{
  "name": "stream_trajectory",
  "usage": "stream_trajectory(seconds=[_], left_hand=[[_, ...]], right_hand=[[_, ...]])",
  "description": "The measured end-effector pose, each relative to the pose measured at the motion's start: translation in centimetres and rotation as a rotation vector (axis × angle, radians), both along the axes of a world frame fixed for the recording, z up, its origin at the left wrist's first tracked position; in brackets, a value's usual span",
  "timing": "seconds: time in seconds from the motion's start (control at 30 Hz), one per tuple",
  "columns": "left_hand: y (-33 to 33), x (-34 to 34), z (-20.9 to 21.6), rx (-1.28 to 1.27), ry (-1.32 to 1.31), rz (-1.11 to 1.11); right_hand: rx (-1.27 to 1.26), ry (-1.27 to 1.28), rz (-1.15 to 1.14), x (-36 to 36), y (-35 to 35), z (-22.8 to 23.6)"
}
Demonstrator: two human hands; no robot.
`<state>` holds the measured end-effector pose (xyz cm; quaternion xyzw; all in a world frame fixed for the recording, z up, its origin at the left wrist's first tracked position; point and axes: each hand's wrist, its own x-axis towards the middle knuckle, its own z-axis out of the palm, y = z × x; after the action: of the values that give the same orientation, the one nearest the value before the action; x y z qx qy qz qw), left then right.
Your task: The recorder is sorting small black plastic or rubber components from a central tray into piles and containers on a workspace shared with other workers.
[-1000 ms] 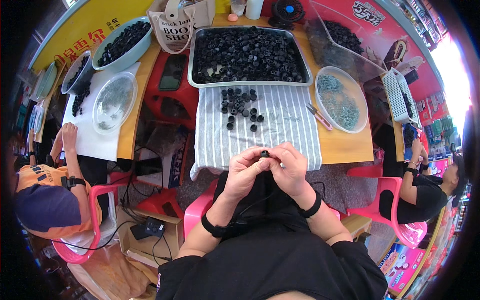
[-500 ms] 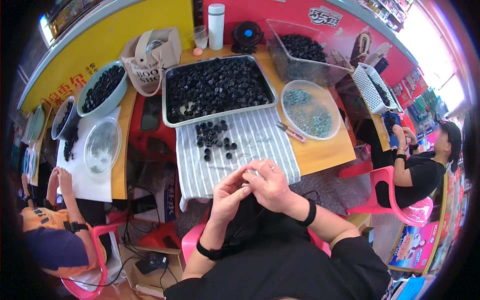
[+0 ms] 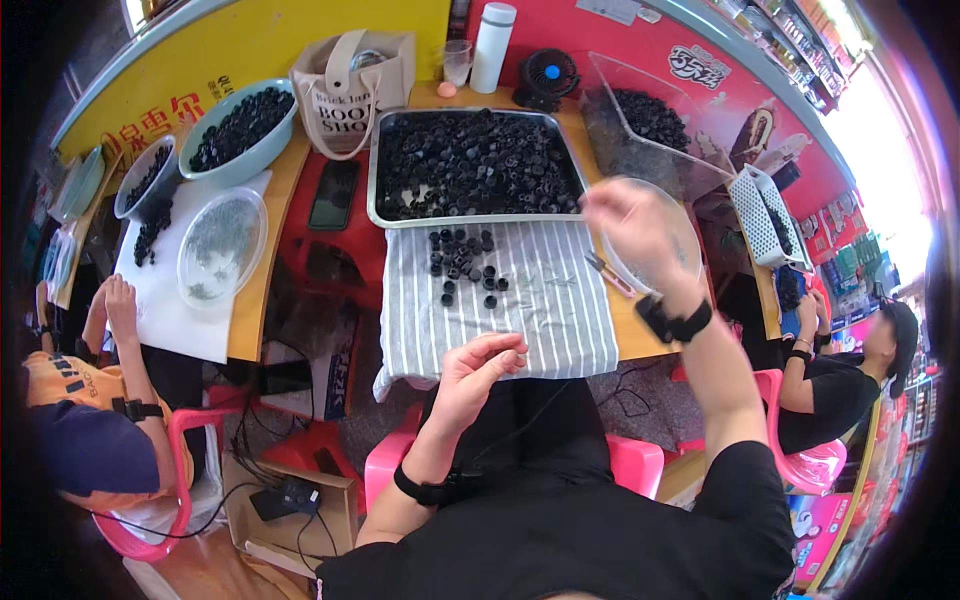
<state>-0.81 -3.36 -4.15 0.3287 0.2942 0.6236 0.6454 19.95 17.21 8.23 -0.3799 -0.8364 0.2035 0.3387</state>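
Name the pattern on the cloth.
The cloth has grey and white stripes; best seen in the head view.

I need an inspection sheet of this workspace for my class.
Surface: striped cloth on a wooden table.
Job's things: loose black caps on the cloth; metal tray of black parts beyond; round tub at right, partly hidden.
Clutter: fabric bag, white bottle, small fan, pink-handled cutter.
Hands: left hand half curled near the cloth's front edge; right hand blurred, overlapping the tub; holds unclear.
Cables: black cables at lower left, by a cardboard box.
Surroundings: person in orange at left, person in black at right.
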Motion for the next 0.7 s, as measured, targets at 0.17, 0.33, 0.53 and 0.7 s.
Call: stream_trajectory(seconds=[0.17,0.33,0.53,0.7], left_hand=[[-0.2,-0.1,0.0,-0.075,-0.053,-0.027],[-0.1,0.0,-0.5,-0.088,-0.08,-0.04],[0.0,0.0,-0.4,-0.125,-0.206,-0.006],[-0.1,-0.1,-0.3,-0.085,-0.286,-0.055]], right_hand=[[-0.22,-0.142,0.166,-5.8,-6.9,-5.6],[0.049,-0.439,0.107,-7.3,-6.6,-6.8],[-0.317,-0.065,0.166,-5.4,-11.0,-4.4],[-0.146,0.068,0.173,-5.2,-15.2,-5.4]])
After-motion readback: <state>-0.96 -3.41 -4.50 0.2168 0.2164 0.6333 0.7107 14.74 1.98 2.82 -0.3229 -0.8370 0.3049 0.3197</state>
